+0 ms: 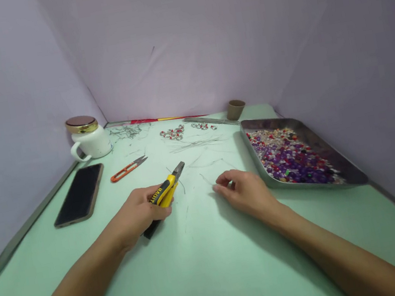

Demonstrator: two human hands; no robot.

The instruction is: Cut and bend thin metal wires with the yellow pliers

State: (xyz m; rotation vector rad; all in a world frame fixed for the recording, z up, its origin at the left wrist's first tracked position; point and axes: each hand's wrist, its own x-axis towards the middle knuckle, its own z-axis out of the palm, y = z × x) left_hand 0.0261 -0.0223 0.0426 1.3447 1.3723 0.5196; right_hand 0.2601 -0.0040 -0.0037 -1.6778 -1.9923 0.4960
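My left hand (146,206) is wrapped round a pair of yellow and black pliers (166,189), whose metal jaws point away to the upper right. Between the thumb and fingertips of my right hand (242,191) is a thin piece of wire (206,180), pinched just above the table. More loose wires (196,143) lie scattered on the pale green tabletop beyond both hands. Several small rings of red and clear beads (173,133) rest farther back. Orange thread snips (129,169) lie beyond my left hand.
At the right stands a metal tray (317,140) of mixed beads. A phone (79,194) and a white mug (92,143) with a gold-rimmed lid (82,124) are on the left. Near the back wall are a small brown cup (235,110) and a pile of wire scraps (128,131).
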